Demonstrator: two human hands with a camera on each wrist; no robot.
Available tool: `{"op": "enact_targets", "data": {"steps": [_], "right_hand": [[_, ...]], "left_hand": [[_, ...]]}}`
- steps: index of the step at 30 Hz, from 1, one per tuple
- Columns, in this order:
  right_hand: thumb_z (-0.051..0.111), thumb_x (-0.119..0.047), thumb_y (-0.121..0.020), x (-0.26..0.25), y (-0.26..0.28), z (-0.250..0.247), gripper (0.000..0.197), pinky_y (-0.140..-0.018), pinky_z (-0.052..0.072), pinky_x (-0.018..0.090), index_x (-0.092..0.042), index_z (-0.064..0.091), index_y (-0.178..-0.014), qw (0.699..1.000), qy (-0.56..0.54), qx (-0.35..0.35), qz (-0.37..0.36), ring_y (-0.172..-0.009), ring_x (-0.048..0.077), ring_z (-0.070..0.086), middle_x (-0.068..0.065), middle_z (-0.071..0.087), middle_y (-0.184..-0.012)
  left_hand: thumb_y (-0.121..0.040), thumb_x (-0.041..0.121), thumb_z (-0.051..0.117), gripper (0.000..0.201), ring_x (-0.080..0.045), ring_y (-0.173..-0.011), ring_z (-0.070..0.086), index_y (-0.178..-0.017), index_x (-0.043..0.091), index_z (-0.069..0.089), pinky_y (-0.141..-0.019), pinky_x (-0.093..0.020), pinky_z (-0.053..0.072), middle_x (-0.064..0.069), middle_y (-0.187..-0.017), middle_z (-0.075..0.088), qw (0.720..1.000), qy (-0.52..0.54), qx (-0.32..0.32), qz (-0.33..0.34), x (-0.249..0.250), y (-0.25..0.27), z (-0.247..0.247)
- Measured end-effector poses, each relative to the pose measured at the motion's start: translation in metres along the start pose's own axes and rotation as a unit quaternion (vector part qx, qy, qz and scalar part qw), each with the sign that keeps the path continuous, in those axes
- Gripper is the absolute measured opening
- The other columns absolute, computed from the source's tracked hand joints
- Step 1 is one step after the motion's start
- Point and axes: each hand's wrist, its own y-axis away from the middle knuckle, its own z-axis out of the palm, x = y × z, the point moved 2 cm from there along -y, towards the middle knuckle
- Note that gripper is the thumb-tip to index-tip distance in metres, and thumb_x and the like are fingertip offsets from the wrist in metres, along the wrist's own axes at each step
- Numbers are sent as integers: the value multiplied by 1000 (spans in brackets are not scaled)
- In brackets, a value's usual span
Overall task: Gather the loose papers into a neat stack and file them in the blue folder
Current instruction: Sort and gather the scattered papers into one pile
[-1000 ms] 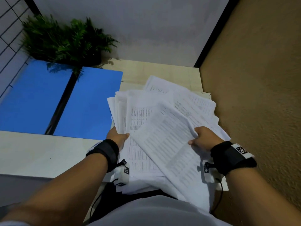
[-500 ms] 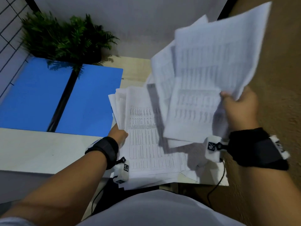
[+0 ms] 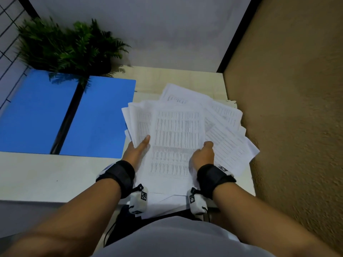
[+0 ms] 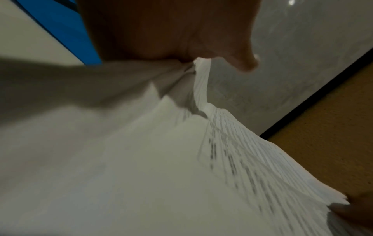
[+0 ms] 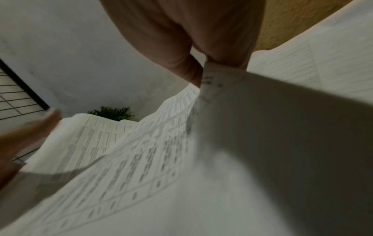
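- pale desk (image 3: 46, 175) tucked into a corner, grey wall at the far side and a rough tan wall (image 3: 297, 108) along the right
- leafy green plant (image 3: 70, 47) sits at the far left, with a dark-lined grid panel (image 3: 9, 34) at the left edge of the shot
- blue folder (image 3: 98, 117) lies open and flat on the left part of the desk, dark spine down the middle, right flap just beside the paper pile
- loose papers (image 3: 178, 138) are fanned out messily on the right half of the desk, printed tables facing up, some corners poking toward the tan wall and a few sheets hanging over the near edge
- left hand (image 3: 136, 152) is at the left edge of the pile, thumb lying on top of the sheets; the left wrist view shows paper (image 4: 161, 159) tucked into the crook of the thumb, so it's clamped on the sheets (image 4: 199, 76)
- right hand (image 3: 203, 156) is at the near right of the top sheet, fingers curled; the right wrist view shows thumb and fingers pinching a paper edge (image 5: 212, 79)
- both hands sit near each other with the top printed sheet between them
- black wrist straps (image 3: 120, 175) with small white tagged cameras on both arms
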Motion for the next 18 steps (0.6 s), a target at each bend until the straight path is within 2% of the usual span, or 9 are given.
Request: {"op": "enact_targets", "data": {"steps": [2,5,7,9,11,13,15,16,18], "right_hand": [[44,-6,-95,-1,-3,5,15,-75,36,28,-17,34,-97,997,41,-64,-22,-82,18,44,6,45,-91],[49,-4,-94,-6,-17,-2,13,-70,38,23,-13,49,-85,987,55,-126,-85,-71,17,45,2,47,-80],[56,-5,-93,-13,-42,-26,10,-68,49,15,-7,62,-101,993,26,-75,-87,-78,18,57,4,59,-89],[63,-7,-88,-14,-76,-54,32,-71,50,7,-5,56,-119,996,26,-44,-68,-91,22,59,5,58,-103],[77,-20,-75,-8,-106,-80,62,-93,53,30,-9,48,-128,992,117,-19,-40,-110,28,59,6,59,-123],[86,-35,-63,3,-121,-94,93,-102,48,46,-10,38,-139,982,185,-35,-19,-126,33,52,11,52,-140],[87,-44,-61,8,-120,-101,110,-106,43,48,-11,27,-147,979,193,-66,-6,-136,34,43,10,41,-150],[87,-45,-63,10,-119,-103,107,-104,44,46,-11,30,-146,980,184,-73,-3,-134,33,45,10,44,-147],[85,-40,-69,14,-117,-101,80,-90,48,36,-8,48,-132,984,153,-91,-1,-113,31,57,9,59,-124]], "left_hand": [[-73,38,85,80,-16,-119,61,-139,25,42,-101,-33,40,6,-128,61,997,-64,36,-8,-6,-5,-3],[-79,12,79,65,-30,-121,59,-136,13,49,-104,-44,47,-9,-130,62,974,-202,103,-21,-11,-17,-9],[-85,4,71,55,-34,-123,57,-136,9,49,-105,-42,45,-13,-133,60,962,-246,110,-38,-9,-21,-10],[-89,4,67,53,-35,-125,55,-137,6,47,-101,-37,43,-15,-135,59,951,-286,109,-44,-7,-22,-9],[-91,2,64,51,-35,-124,55,-138,4,46,-94,-32,43,-16,-134,59,945,-306,108,-40,-6,-21,-9],[-91,-1,60,49,-34,-119,57,-138,6,46,-88,-29,43,-14,-128,61,947,-302,99,-40,-8,-20,-9],[-89,-2,60,51,-32,-116,58,-137,10,46,-92,-34,46,-9,-125,61,953,-285,87,-48,-11,-23,-12],[-87,-3,60,54,-33,-118,57,-137,12,46,-98,-40,47,-10,-127,62,959,-269,79,-51,-11,-24,-13],[-84,-6,60,58,-36,-118,57,-137,12,47,-101,-46,46,-14,-125,62,968,-237,64,-54,-13,-27,-16]]}}
